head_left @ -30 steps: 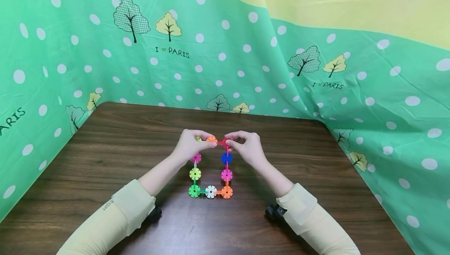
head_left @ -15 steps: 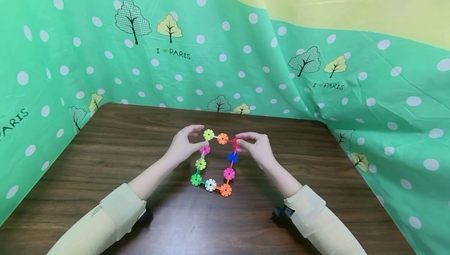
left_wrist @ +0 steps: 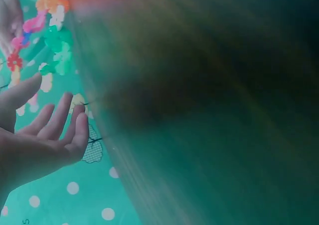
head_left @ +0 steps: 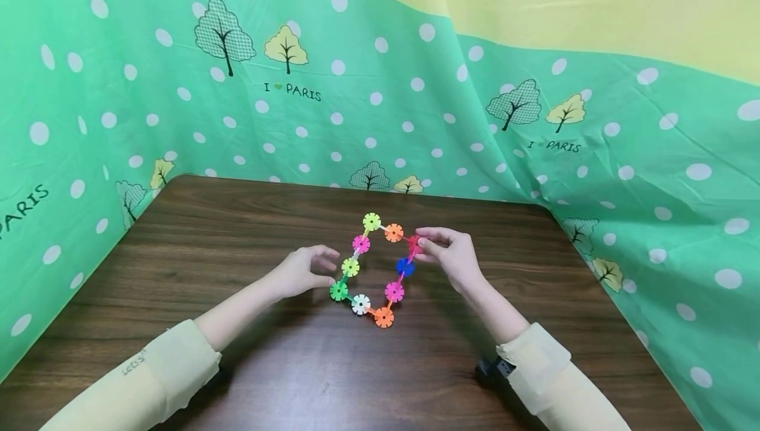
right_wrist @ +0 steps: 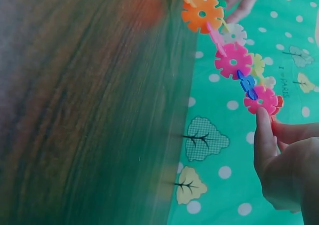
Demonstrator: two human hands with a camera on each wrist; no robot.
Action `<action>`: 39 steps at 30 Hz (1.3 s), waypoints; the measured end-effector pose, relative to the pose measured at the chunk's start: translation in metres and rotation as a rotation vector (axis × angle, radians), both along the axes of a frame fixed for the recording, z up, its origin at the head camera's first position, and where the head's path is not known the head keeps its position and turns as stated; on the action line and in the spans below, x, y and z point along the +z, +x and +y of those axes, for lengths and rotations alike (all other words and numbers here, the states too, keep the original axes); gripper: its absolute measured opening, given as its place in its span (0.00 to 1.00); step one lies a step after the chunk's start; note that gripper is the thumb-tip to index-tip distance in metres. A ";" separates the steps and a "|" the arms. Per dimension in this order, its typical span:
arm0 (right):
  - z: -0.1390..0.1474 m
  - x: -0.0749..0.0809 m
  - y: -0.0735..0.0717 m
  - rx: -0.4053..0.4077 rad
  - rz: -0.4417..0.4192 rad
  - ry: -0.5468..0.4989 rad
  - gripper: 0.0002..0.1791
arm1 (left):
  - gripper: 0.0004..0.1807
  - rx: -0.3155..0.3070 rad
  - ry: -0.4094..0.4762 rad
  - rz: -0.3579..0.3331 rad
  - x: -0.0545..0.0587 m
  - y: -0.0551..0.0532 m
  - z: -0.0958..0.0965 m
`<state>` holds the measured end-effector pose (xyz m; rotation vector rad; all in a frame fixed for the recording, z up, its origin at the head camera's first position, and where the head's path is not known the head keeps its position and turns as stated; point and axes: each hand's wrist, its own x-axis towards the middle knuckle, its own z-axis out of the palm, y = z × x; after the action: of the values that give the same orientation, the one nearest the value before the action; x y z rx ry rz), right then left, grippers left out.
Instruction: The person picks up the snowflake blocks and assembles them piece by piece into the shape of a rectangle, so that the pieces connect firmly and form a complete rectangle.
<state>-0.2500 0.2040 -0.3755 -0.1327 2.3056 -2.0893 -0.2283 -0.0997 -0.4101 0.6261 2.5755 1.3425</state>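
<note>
A closed, four-sided ring of interlocking plastic snowflake discs (head_left: pixel 394 292) tilts over the table in the head view, its colours mixed. My right hand (head_left: pixel 452 256) pinches the red disc (head_left: pixel 415 245) at its right corner between thumb and fingers. In the right wrist view, the thumb lies against a pink disc (right_wrist: pixel 261 101) there, next to a small blue disc (right_wrist: pixel 246 84). On the other side, my left hand (head_left: pixel 301 271) is spread and relaxed, its thumb tip right by the green disc (head_left: pixel 339 291). The left wrist view shows those fingers (left_wrist: pixel 62 117) parted, holding nothing.
A dark wood-grain table (head_left: pixel 332 378) lies beneath the hands. Green cloth with white dots and printed trees (head_left: pixel 380 94) hangs behind it and along both sides. A black wrist camera (head_left: pixel 495 371) sits below the right sleeve cuff.
The ring has turned clockwise and shifted right with my right hand. My left hand has let go of the upper left corner and moved down toward the green disc.
</note>
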 end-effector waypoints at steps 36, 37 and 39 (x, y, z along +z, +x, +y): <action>0.017 -0.033 0.009 0.228 0.198 0.505 0.17 | 0.11 -0.053 0.073 -0.131 0.018 -0.055 -0.024; 0.016 -0.034 0.008 0.221 0.205 0.526 0.17 | 0.12 -0.064 0.074 -0.124 0.017 -0.059 -0.025; 0.014 -0.037 0.007 0.203 0.219 0.575 0.16 | 0.14 -0.087 0.081 -0.122 0.017 -0.064 -0.025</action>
<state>-0.2430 0.2185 -0.4123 -0.5684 2.7702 -1.3118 -0.2927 -0.1244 -0.3926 0.6407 2.3807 1.4161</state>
